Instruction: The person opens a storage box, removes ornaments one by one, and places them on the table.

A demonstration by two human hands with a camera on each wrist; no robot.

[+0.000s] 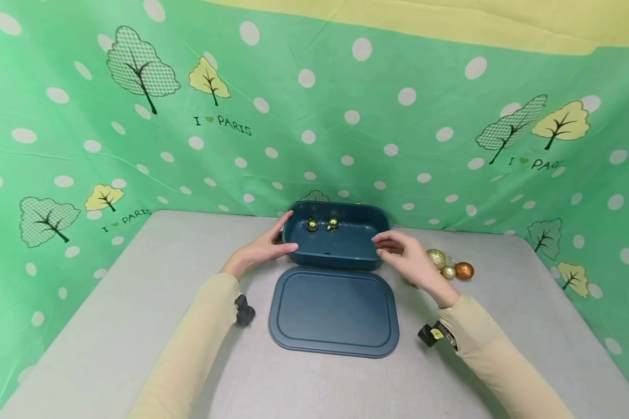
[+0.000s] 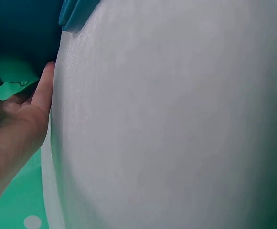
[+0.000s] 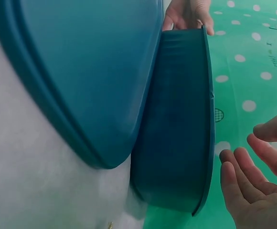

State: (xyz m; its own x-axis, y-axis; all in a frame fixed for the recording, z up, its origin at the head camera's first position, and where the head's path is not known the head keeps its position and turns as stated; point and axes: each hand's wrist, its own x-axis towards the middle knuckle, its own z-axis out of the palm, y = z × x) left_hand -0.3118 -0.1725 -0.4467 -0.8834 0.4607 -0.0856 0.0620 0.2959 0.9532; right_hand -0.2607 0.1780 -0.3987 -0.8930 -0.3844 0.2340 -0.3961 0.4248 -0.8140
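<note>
A dark blue rectangular box [image 1: 340, 261] stands uncovered at the back of the table. Two shiny gold ornament balls [image 1: 311, 224] lie inside it, towards the left. My left hand [image 1: 262, 247] holds the box's left end, thumb at the front corner and forefinger along the far side. Over the box's right end hovers my right hand [image 1: 413, 263], its fingers loosely bent; the right wrist view shows nothing between them. In front of the box lies its flat blue lid [image 1: 334, 311]. Right of that hand sit glittery gold balls [image 1: 436, 258] and a copper-coloured ball [image 1: 464, 270], partly hidden by the hand.
Grey cloth covers the table [image 1: 346, 387]. A green curtain [image 1: 293, 116] with white dots and printed trees hangs close behind the box and along both sides. Each wrist carries a small black camera [image 1: 244, 311].
</note>
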